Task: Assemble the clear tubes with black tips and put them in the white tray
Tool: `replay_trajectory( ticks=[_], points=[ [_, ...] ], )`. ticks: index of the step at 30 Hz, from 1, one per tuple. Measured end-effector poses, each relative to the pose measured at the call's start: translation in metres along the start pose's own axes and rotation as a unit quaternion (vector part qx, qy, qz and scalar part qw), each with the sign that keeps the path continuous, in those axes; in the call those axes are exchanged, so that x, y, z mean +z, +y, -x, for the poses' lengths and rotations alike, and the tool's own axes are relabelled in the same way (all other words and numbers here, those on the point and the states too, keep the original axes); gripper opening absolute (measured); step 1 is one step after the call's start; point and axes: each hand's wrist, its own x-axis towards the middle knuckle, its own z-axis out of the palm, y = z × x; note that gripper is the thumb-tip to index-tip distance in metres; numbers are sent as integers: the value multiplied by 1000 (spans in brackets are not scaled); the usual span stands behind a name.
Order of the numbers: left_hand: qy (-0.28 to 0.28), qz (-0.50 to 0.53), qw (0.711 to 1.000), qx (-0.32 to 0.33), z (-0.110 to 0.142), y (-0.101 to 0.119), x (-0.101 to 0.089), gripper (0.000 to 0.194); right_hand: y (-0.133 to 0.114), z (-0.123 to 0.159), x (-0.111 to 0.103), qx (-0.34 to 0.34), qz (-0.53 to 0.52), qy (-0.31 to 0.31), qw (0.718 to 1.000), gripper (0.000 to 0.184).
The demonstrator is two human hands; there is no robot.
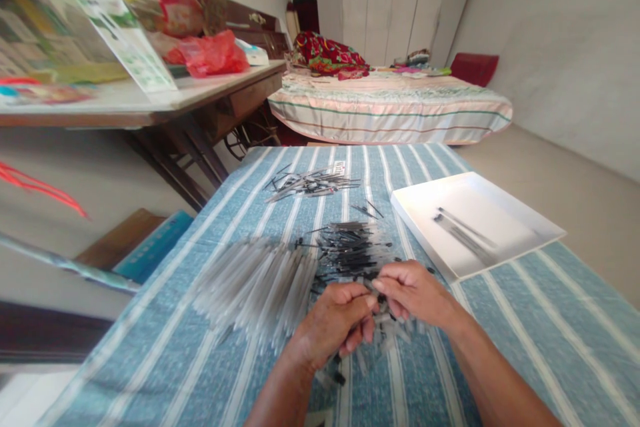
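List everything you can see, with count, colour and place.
Tubes: many, cloudy grey, left of the hands
Thin sticks: many, black, beyond hands
Mixed sticks: many, black and grey, cloth's far end
Small pieces: several, clear and black, under hands
Tray: one, white, right, dark sticks inside
Cloth: one, blue-and-white, centre
Desk: one, pale-topped, left, cluttered
Plastic bag: one, red, on desk
Box: one, blue, low left
Bed: one, striped, behind
Flowered fabric: one heap, red, on bed
Cupboard: one, white, back
Left hand, right hand: two, bare, centre, fingers around something unclear
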Motion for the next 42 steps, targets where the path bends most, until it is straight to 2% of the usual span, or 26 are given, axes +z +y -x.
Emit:
replay_trajectory(
  ticks=[4, 9, 13, 18, 22, 28, 32, 38, 42],
  points=[
    [2, -12, 1000, -6, 2, 1, 1, 22, 0, 1, 0, 0, -76, -26, 997, 23],
    [-7, -7, 1000, 1, 2, 0, 1, 21, 0, 1, 0, 12, -25, -3, 1000, 30],
    [-2, -14, 1000, 1, 1, 0, 1, 21, 0, 1, 1, 2, -83, -30, 996, 21],
    [-11, -7, 1000, 4, 0, -2, 0, 23, 4, 0, 1, 17, -45, -11, 999, 34],
    [-15, -6, 1000, 2, 0, -3, 0, 24, 5, 0, 1, 1, -94, -32, 995, 26],
    [-17, 0, 1000, 1, -1, -4, 1, 25, 5, 0, 1, 30, -54, -18, 998, 37],
    [-21, -16, 1000, 8, -1, -5, 0, 25, 5, 1, 0, 12, -100, -38, 994, 29],
    [-22, -10, 1000, 5, -1, -5, 0, 25, 8, 0, 0, 30, -52, -22, 998, 35],
    [-21, -16, 1000, 8, -1, -5, 0, 27, 9, 1, -1, 6, -117, -48, 992, 26]
  ],
)
